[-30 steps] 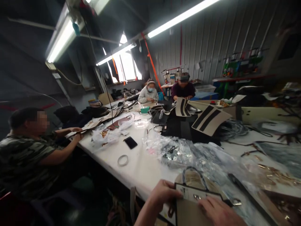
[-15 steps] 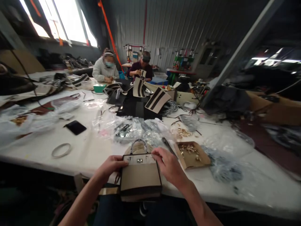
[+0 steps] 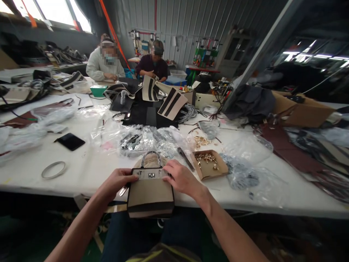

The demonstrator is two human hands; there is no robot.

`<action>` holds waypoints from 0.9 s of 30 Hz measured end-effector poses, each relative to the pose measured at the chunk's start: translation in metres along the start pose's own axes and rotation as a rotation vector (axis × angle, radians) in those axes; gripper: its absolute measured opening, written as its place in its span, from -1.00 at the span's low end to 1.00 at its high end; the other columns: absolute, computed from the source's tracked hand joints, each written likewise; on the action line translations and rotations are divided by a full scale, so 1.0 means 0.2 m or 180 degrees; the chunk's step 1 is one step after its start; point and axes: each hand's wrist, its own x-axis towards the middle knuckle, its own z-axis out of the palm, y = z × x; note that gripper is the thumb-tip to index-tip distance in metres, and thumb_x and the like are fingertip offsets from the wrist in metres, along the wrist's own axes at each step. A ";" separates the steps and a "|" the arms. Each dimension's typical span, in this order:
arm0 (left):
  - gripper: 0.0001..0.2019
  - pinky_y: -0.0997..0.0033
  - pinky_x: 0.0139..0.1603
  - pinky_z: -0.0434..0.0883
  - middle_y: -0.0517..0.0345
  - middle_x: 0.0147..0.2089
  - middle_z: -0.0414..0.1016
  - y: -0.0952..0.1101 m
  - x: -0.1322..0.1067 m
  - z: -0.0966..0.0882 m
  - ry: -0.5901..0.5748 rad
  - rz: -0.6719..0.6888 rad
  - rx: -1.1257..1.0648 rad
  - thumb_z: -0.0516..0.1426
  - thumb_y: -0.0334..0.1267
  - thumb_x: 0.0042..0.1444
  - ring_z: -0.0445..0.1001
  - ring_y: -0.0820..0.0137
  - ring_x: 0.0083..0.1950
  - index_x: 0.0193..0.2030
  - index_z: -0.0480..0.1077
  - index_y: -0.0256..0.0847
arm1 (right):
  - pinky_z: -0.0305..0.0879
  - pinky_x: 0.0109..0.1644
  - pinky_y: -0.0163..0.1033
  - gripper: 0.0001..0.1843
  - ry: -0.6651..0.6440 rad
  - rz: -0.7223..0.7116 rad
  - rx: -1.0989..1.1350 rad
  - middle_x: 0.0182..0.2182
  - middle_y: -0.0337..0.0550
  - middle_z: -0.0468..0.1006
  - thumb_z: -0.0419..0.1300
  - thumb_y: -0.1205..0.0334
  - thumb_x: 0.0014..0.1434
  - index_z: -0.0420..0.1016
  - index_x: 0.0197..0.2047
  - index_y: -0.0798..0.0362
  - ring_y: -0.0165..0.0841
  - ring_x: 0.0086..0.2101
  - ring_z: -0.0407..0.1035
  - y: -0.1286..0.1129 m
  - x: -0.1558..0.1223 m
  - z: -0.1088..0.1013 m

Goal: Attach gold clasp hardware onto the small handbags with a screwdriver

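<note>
A beige handbag point(image 3: 151, 193) with dark edges rests at the table's front edge, partly over my lap. A small metal clasp point(image 3: 151, 175) sits in the pale band near its top, and a wrapped handle point(image 3: 151, 156) stands up behind. My left hand point(image 3: 120, 182) is closed on the bag's upper left corner, thumb on the band; a shiny metal piece shows below the fingers. My right hand point(image 3: 180, 177) closes around the upper right corner, fingers curled over the edge. Whether it also holds something small is hidden.
Right of the bag is a cardboard tray point(image 3: 209, 165) of gold hardware, with a dark tool point(image 3: 185, 159) beside it. Plastic bags point(image 3: 147, 140) lie behind. A phone point(image 3: 70, 141) and a tape roll point(image 3: 53, 170) are at left. Two people point(image 3: 105, 62) sit across the table.
My head view has turned right and slightly down. My right hand has gone from a raised pinch at the bag's top corner to lying around its right edge. My left hand keeps its hold.
</note>
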 end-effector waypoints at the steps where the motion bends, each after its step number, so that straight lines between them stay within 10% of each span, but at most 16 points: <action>1: -0.45 0.44 -0.40 0.12 0.10 -0.43 0.54 0.01 0.00 -0.01 0.0011 -0.0026 0.0022 0.48 0.15 -0.12 0.31 0.39 -0.41 -0.26 0.70 -0.38 | 0.50 0.23 0.04 -0.78 -0.0026 -0.0027 -0.0100 0.04 0.02 0.57 0.39 0.27 0.44 0.58 0.11 0.06 -0.08 0.10 0.45 0.01 0.01 0.00; 18: -0.63 0.37 -0.35 0.21 0.21 -0.48 0.46 -0.01 0.19 0.05 0.0030 0.0118 0.0666 0.40 0.04 -0.20 0.36 0.31 -0.39 -0.37 0.67 -0.23 | 0.52 0.20 0.12 -0.86 0.0065 -0.0091 -0.0345 0.05 0.04 0.58 0.28 0.31 0.49 0.55 0.09 0.01 -0.05 0.07 0.47 0.13 0.02 0.00; 24: -0.57 0.29 -0.25 0.40 0.13 -0.36 0.61 0.05 0.21 0.00 0.0102 0.0486 0.1679 0.33 -0.08 -0.06 0.56 0.16 -0.29 -0.06 0.73 -0.22 | 0.55 0.15 0.07 -0.90 -0.0099 -0.0083 -0.0231 -0.01 0.00 0.57 0.27 0.31 0.50 0.54 0.05 0.00 -0.09 0.02 0.50 0.15 0.03 -0.01; 27: -0.48 0.09 0.06 0.53 -0.12 0.00 0.72 0.17 0.13 -0.02 0.0808 0.0725 0.2624 0.29 -0.18 0.08 0.65 -0.04 0.02 0.20 0.65 -0.22 | 0.55 0.18 0.08 -0.90 -0.0045 -0.0107 -0.0192 0.00 0.02 0.57 0.23 0.33 0.52 0.53 0.05 0.02 -0.09 0.03 0.49 0.16 0.03 0.01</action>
